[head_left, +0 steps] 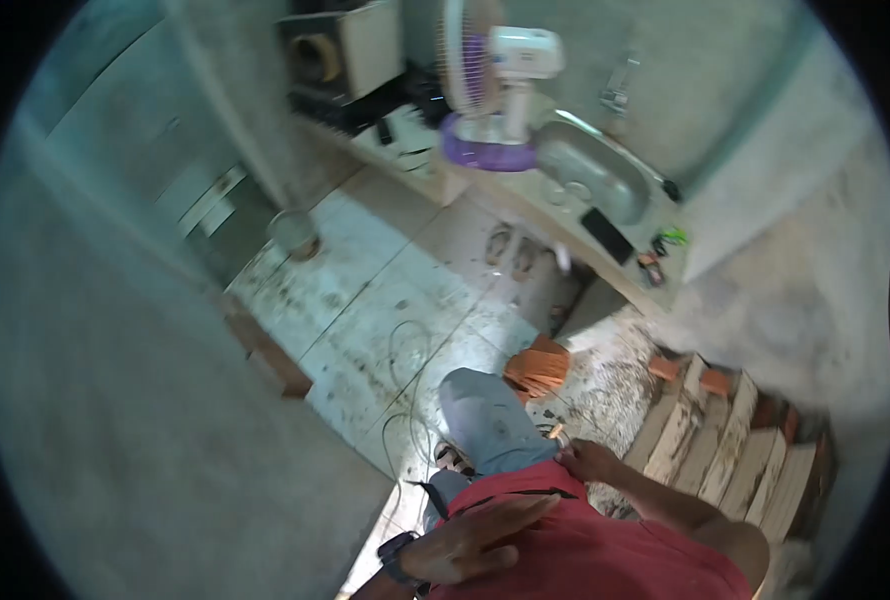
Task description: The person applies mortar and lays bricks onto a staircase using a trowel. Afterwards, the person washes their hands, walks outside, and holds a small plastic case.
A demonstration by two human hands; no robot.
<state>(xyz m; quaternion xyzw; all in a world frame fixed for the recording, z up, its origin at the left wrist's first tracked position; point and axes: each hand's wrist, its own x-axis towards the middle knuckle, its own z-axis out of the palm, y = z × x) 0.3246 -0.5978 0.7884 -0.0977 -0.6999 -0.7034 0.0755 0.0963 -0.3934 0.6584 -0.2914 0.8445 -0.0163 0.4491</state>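
Note:
Low in the view, my left hand (470, 542), with a dark watch (399, 556) at its wrist, lies over the front of the red shirt (605, 550). Its fingers are stretched out and hold nothing. A thin black strap (510, 493) runs across the shirt just above them. My right hand (587, 462) is at the shirt's lower edge beside the grey trousers (495, 425), its fingers curled closed. A small tan piece (557, 432) shows at its fingertips, too small to name.
Ahead is a counter with a purple and white fan (490, 152), a sink (605, 175) and a phone (607, 235). An orange cloth (539, 368) and a looped hose (393, 372) lie on the dirty tiles. Stacked slabs (715, 440) stand right, a grey wall (165, 420) left.

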